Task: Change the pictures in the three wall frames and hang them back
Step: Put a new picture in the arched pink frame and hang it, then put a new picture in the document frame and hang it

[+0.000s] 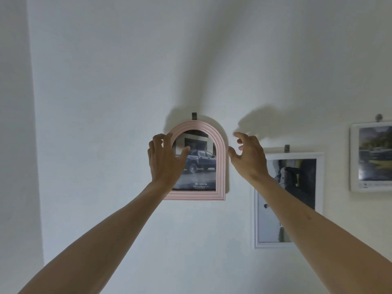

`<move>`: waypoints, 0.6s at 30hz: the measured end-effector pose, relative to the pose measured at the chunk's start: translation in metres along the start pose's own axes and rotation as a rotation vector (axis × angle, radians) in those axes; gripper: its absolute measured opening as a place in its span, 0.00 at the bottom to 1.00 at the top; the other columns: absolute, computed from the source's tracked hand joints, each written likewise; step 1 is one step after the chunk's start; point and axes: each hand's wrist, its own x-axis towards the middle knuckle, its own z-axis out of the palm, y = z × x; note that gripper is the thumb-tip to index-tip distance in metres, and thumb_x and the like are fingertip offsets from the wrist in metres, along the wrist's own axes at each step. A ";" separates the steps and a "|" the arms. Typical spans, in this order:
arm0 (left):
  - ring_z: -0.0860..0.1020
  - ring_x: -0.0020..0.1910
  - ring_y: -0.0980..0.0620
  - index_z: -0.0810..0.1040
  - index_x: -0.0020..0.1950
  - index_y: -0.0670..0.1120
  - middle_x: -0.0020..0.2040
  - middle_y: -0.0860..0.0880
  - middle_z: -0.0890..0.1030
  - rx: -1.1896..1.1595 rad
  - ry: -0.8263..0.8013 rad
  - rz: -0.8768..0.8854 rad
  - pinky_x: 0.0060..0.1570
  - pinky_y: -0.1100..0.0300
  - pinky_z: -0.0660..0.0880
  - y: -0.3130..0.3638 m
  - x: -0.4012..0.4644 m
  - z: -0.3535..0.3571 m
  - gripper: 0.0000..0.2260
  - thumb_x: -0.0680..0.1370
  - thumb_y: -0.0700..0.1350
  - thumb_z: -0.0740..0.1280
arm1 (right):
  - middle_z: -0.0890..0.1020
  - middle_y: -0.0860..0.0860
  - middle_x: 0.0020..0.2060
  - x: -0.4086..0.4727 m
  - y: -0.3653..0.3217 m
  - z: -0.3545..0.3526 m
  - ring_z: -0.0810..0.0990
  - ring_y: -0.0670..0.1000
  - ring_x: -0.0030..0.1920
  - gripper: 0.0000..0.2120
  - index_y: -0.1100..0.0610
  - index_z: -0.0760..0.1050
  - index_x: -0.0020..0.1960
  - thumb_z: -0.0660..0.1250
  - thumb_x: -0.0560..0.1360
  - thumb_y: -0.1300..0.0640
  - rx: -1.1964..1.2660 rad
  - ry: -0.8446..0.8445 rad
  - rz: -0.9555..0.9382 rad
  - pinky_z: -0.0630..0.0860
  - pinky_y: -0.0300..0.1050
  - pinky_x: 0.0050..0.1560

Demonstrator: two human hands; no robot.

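Pink ribbed moulding runs round the arched frame, which hangs on the wall from a dark hook at the top of its arch, long axis upright. I have both arms raised to it. My left hand lies over the frame's left edge, fingers spread and bent, the thumb across the glass; I cannot tell whether the fingertips are on the moulding or just in front of it. My right hand sits just beside the right edge, fingers apart and loosely bent, holding nothing; it looks clear of the frame. So the frame lies between my hands, the left one nearer.

Behind the glossy glass is a picture of a dark pickup truck with a maker's name below. To the right hang a tall white frame on its own hook and, further right, another white frame.

I judge the lift must go straight up to clear the hook.
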 end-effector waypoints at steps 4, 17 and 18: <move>0.72 0.61 0.44 0.74 0.64 0.42 0.62 0.44 0.75 -0.054 0.050 0.190 0.62 0.55 0.65 0.036 -0.020 0.020 0.23 0.75 0.53 0.71 | 0.76 0.51 0.59 -0.001 0.022 -0.028 0.80 0.50 0.51 0.19 0.50 0.72 0.67 0.67 0.78 0.50 -0.038 0.090 -0.023 0.80 0.50 0.50; 0.72 0.63 0.49 0.65 0.71 0.46 0.65 0.48 0.72 -0.346 -0.375 -0.141 0.63 0.52 0.72 0.153 -0.112 0.101 0.25 0.77 0.50 0.69 | 0.73 0.53 0.64 -0.043 0.169 -0.135 0.74 0.56 0.64 0.26 0.52 0.65 0.71 0.69 0.76 0.49 -0.092 0.111 0.268 0.74 0.52 0.60; 0.73 0.62 0.48 0.65 0.71 0.45 0.65 0.47 0.72 -0.351 -0.391 -0.205 0.63 0.51 0.72 0.156 -0.115 0.106 0.25 0.77 0.49 0.69 | 0.74 0.54 0.65 -0.047 0.180 -0.138 0.75 0.56 0.64 0.27 0.52 0.65 0.71 0.70 0.76 0.49 -0.066 0.068 0.327 0.75 0.52 0.60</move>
